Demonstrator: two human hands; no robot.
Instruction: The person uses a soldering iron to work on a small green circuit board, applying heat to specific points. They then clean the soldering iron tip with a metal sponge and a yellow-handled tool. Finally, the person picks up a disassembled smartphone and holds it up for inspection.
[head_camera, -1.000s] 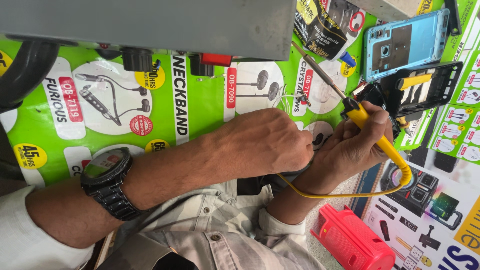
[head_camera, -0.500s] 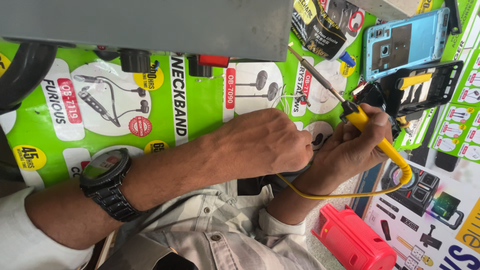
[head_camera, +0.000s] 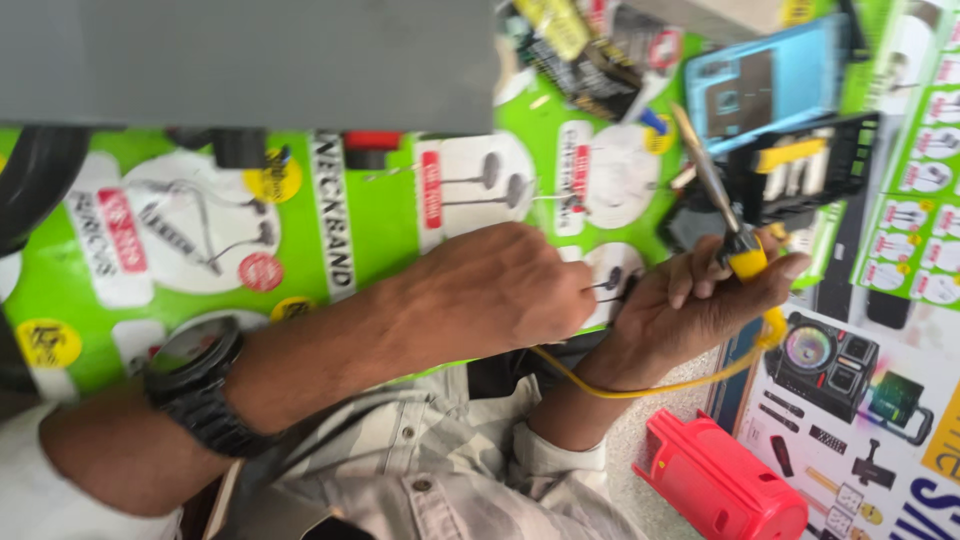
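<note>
My right hand (head_camera: 700, 305) grips a soldering iron (head_camera: 735, 240) by its yellow handle, the metal tip pointing up and to the left. Its yellow cord (head_camera: 640, 385) loops under the wrist. My left hand (head_camera: 495, 290) is closed, fingers pinched together right beside the right hand; what it pinches is hidden behind the fingers. A black wristwatch (head_camera: 195, 395) sits on my left wrist. Both hands hover over a green printed poster (head_camera: 380, 230) showing earphones.
A blue phone back cover (head_camera: 760, 85) and a black tray (head_camera: 810, 165) with a yellow part lie upper right. A red plastic case (head_camera: 720, 490) sits lower right beside printed sheets (head_camera: 880, 400). A grey box (head_camera: 250, 60) overhangs the top left.
The soldering iron has tilted slightly, its tip now higher and more upright. Both hands stay close together, almost in the same place.
</note>
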